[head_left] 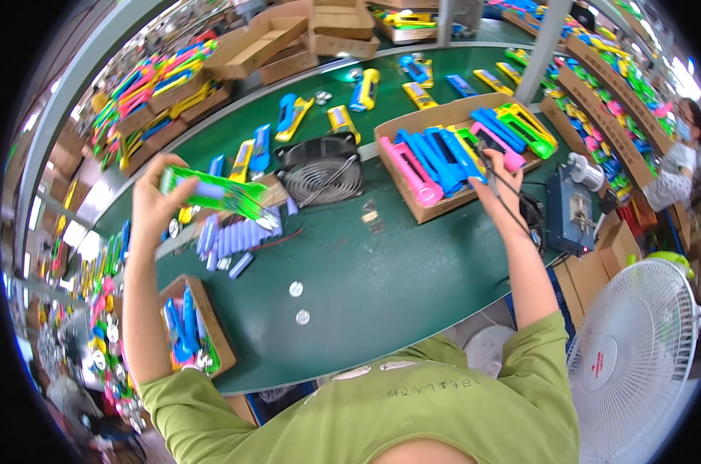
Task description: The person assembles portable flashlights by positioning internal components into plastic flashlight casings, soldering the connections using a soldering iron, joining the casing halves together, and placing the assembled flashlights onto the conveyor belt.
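Note:
My left hand (155, 203) is raised over the left of the bench and grips a bright green plastic casing (230, 195), its outline smeared by motion. A purple cylindrical battery cell appears to lie in it, with thin wire ends at its right tip. Below sits a cluster of purple cylindrical cells (234, 236) with a few red wires. My right hand (505, 182) is at the near right side of a cardboard box (451, 203) of pink, blue, green and yellow casings. Its fingers close around a slim dark corded tool (487, 153), whose cable runs along my forearm.
A black fan (319, 172) stands mid-bench, with casings on the green surface (366, 286) behind it. Two small white discs (296, 289) lie near. A blue machine with a spool (571, 209) is right; a smaller box (225, 348) left. A white fan (633, 363) stands lower right.

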Demonstrator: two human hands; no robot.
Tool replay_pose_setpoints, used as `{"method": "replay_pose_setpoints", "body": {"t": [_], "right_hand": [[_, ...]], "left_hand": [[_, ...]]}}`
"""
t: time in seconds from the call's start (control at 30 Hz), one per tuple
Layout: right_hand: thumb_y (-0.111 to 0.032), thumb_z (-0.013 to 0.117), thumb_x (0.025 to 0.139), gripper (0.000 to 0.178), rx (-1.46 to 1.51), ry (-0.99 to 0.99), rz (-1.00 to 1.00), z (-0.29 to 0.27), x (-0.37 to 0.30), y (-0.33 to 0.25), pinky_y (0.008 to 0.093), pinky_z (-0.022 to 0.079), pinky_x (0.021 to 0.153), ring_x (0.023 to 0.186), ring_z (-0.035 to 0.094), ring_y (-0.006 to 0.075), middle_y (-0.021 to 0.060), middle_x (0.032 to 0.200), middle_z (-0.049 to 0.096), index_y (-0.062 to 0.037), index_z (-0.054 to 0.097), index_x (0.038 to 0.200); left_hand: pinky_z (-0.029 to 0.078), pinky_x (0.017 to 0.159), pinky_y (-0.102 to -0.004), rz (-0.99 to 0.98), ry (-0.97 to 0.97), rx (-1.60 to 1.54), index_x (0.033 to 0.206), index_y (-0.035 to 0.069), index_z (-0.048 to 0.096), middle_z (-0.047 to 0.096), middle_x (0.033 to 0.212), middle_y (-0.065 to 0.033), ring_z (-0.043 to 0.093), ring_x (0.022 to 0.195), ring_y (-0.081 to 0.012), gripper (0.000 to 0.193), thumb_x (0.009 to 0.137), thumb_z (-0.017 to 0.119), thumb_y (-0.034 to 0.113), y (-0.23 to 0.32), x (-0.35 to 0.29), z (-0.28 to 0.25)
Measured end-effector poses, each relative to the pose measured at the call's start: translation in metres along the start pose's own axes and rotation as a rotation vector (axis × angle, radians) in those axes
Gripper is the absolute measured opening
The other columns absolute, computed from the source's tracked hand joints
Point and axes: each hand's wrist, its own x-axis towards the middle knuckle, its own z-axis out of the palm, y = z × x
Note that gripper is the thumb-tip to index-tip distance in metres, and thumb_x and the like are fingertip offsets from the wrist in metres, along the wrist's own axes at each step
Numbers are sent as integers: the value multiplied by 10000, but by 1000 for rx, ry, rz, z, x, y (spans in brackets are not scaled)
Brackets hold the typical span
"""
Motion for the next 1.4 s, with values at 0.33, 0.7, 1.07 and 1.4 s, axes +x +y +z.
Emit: {"method": "replay_pose_setpoints", "body": {"t": [0.33,0.7,1.07,1.4], "right_hand": [[81,592,708,473,412,26,211,19,23,-11,205,434,665,819,576,95,38,1017,607,-49,487,1151],[3,670,749,416,835,-17,14,-41,-119,-107,290,468,791,894,586,185,100,1051,566,-40,481,1117],[79,663,689,434,694,-202,-111,-9,-187,-107,330,499,792,929,623,263,140,949,645,-56,497,1066],[-85,709,707,297,821,-294,-255,-26,-168,-116,414,465,855,764,655,237,57,805,674,-67,570,968]], "left_hand": [[466,708,-299,-438,5,-416,894,37,579,585,880,-84,564,791,-183,251,695,729,74,-31,-246,182],[390,707,-348,418,-211,71,788,95,655,545,888,-57,494,835,-245,200,602,707,45,47,-208,210],[409,784,-340,150,-429,-397,804,37,533,536,924,-96,507,860,-234,143,716,644,14,40,-211,216],[424,734,-299,-133,-1,-144,732,34,604,581,747,-49,535,739,-173,59,706,640,-5,8,-202,195]]}}
